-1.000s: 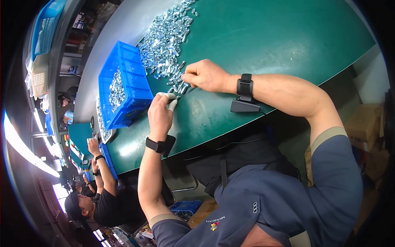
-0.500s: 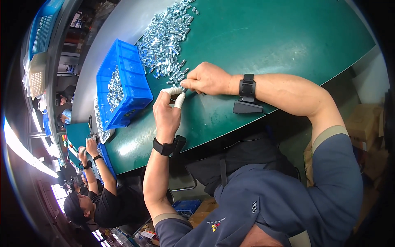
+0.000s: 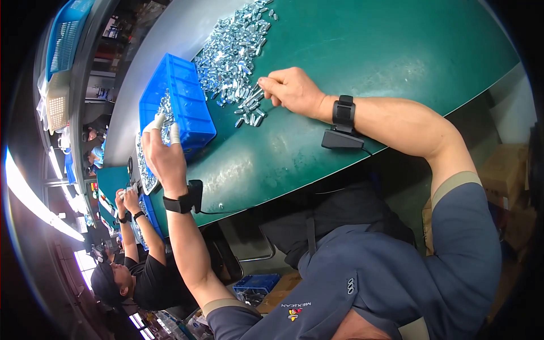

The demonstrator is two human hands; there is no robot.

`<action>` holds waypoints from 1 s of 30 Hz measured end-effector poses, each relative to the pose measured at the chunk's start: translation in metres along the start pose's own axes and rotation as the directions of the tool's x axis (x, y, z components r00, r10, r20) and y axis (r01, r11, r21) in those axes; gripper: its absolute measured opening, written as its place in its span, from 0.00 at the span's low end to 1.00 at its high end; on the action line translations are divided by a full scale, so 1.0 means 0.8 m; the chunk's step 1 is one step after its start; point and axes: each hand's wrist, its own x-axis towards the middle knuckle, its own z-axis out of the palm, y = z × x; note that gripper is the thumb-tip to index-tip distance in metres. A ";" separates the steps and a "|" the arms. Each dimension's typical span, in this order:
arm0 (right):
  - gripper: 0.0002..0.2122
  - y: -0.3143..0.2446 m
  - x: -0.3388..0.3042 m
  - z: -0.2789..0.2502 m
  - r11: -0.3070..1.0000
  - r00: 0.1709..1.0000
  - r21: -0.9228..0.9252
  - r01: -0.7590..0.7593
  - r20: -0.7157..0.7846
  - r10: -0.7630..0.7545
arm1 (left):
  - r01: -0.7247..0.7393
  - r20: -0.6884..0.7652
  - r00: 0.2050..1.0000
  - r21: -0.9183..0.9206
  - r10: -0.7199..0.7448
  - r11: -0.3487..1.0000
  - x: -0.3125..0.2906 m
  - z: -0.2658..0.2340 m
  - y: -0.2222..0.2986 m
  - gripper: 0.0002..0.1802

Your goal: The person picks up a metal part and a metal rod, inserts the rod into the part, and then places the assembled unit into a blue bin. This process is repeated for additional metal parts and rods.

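We see a broad green tabletop, glossy with patches of glare, its surface turning pale grey toward the upper left. Directly on it we find a heap of shiny metal pieces, spread in a long loose band, with a few small strays at its near end. Just beside the heap we have a blue bin, and past that a white tray, partly hidden.

Wide fisheye view from a camera worn on the person's head, facing down past the near dark shirt, close above the left hand, right hand and green table, reaching a co-worker farther left.
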 end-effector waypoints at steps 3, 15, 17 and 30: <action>0.18 0.000 -0.001 0.007 0.999 0.998 -0.036 0.026 0.060 -0.024 | -0.008 0.235 0.970 -0.227 0.063 0.974 -0.024 0.036 0.005 0.13; 0.16 0.009 -0.002 0.011 0.969 0.986 -0.214 0.125 0.131 -0.099 | 0.250 0.427 0.903 -0.428 -0.050 0.868 -0.069 0.075 0.078 0.10; 0.16 0.009 -0.001 0.012 0.976 0.988 -0.183 0.120 0.115 -0.100 | 0.208 0.368 0.930 -0.477 -0.021 0.854 -0.068 0.072 0.084 0.10; 0.18 0.006 -0.005 0.013 0.995 0.994 -0.039 0.090 0.066 -0.088 | 0.417 0.422 0.890 -0.601 -0.172 0.682 -0.076 0.072 0.104 0.09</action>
